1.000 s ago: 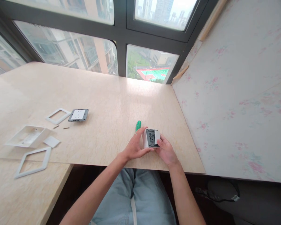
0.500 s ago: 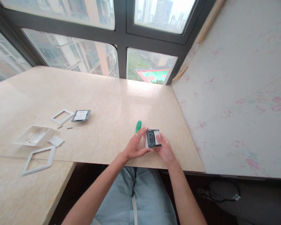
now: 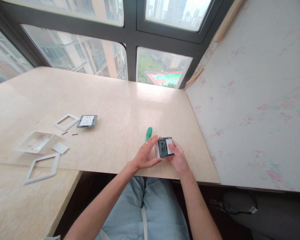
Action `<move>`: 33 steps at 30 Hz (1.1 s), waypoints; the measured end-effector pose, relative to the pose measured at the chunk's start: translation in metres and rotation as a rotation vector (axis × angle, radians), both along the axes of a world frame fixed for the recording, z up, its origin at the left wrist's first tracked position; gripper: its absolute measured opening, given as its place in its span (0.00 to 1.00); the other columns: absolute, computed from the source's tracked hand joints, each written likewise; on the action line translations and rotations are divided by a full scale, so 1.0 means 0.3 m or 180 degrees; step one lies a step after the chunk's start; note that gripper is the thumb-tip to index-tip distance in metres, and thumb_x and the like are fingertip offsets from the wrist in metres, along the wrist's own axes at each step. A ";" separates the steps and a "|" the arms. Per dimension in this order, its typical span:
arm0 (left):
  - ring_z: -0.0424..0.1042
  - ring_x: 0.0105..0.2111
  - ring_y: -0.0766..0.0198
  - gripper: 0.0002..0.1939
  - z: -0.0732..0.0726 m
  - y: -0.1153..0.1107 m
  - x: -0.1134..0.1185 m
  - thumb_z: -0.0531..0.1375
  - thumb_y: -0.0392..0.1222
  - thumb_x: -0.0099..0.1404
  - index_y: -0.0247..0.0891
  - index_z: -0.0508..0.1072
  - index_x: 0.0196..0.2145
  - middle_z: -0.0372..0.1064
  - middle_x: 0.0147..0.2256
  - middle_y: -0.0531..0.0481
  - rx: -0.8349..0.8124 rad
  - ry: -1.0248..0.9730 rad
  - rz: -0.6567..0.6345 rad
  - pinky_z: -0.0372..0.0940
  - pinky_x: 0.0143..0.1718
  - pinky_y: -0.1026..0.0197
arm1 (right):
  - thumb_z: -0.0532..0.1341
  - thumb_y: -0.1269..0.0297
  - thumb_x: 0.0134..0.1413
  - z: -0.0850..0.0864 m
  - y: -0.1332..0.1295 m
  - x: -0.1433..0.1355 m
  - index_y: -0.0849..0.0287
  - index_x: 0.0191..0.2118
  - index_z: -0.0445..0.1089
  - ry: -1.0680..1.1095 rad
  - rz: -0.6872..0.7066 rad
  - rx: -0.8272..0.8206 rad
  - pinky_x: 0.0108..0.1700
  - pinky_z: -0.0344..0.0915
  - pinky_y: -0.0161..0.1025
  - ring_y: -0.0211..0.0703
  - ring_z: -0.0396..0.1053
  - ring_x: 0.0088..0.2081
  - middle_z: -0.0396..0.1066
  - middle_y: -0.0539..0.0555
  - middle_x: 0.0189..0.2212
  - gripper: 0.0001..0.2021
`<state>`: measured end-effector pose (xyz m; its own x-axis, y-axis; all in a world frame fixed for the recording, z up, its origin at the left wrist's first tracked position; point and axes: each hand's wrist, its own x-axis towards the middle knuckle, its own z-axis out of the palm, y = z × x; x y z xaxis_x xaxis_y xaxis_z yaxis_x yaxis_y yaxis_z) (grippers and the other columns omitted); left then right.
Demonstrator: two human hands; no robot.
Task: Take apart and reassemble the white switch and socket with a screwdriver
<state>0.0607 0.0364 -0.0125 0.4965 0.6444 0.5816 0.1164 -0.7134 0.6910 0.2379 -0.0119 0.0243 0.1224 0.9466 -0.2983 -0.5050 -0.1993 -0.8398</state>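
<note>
Both hands hold a wall switch point(image 3: 163, 148), a dark grey frame seated on a white box. Its right half carries a white rocker cover, while the left half shows bare dark mechanism. My left hand point(image 3: 145, 156) is closed around the left side of the box, thumb and fingers at its near and far edges. From the right, my right hand point(image 3: 179, 159) grips it with the thumb pressed on the white cover. Just beyond my left hand lies a screwdriver with a green handle point(image 3: 149, 133); its shaft is hidden.
On the left of the table point(image 3: 110, 100) lie a socket module point(image 3: 87, 121), a white frame point(image 3: 58, 125), a larger white frame point(image 3: 29, 175), a white mounting box point(image 3: 27, 146), a small white plate point(image 3: 60, 148) and two screws point(image 3: 75, 134). Windows and a papered wall border the table.
The camera view has tilted and shifted slightly. Both hands keep the same hold on the wall switch, with the right thumb still on the white cover.
</note>
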 end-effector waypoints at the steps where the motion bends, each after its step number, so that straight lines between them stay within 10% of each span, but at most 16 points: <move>1: 0.59 0.66 0.42 0.50 0.000 0.000 0.000 0.69 0.56 0.60 0.45 0.48 0.71 0.59 0.65 0.35 -0.0004 -0.0004 0.0001 0.60 0.64 0.38 | 0.74 0.53 0.45 0.001 0.000 0.000 0.54 0.43 0.76 -0.0019 -0.0002 -0.0002 0.37 0.71 0.37 0.43 0.75 0.37 0.80 0.51 0.39 0.20; 33: 0.58 0.67 0.44 0.46 0.012 -0.012 -0.001 0.64 0.56 0.65 0.45 0.45 0.71 0.56 0.66 0.34 0.0386 0.0230 0.0120 0.58 0.64 0.38 | 0.72 0.50 0.46 -0.023 -0.003 0.003 0.53 0.39 0.75 -0.0028 -0.0246 -0.0116 0.33 0.69 0.39 0.45 0.73 0.36 0.79 0.49 0.36 0.17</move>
